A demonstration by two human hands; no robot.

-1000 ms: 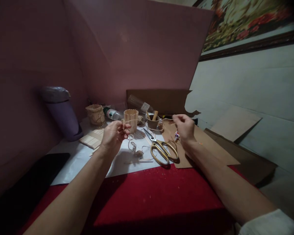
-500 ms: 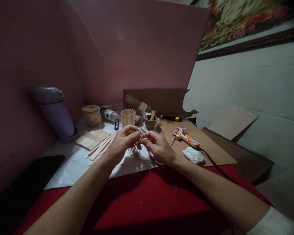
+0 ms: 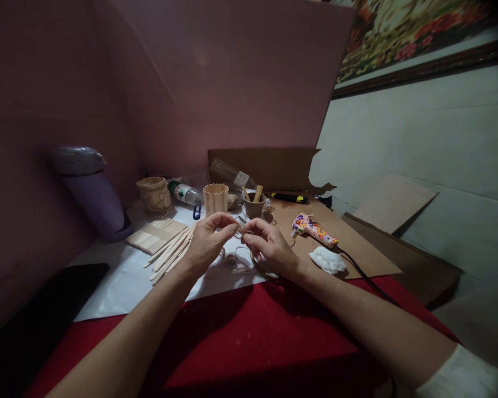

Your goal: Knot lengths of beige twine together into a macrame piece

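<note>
1. The left hand [image 3: 211,237] and right hand [image 3: 271,247] had come close together; a second before, they were far apart.
2. The left thumb and pointing finger were pinched almost together on a thin string [image 3: 239,227].
3. The right fingertips pinched the string too, just beside the left ones.
4. The string was between the hands, in front of the stick cup [image 3: 215,200].
5. The scissors [image 3: 259,267] were partly hidden by the right hand.
6. The flowery glue gun [image 3: 314,229], covered before, now showed near a white cloth [image 3: 327,260].
</note>
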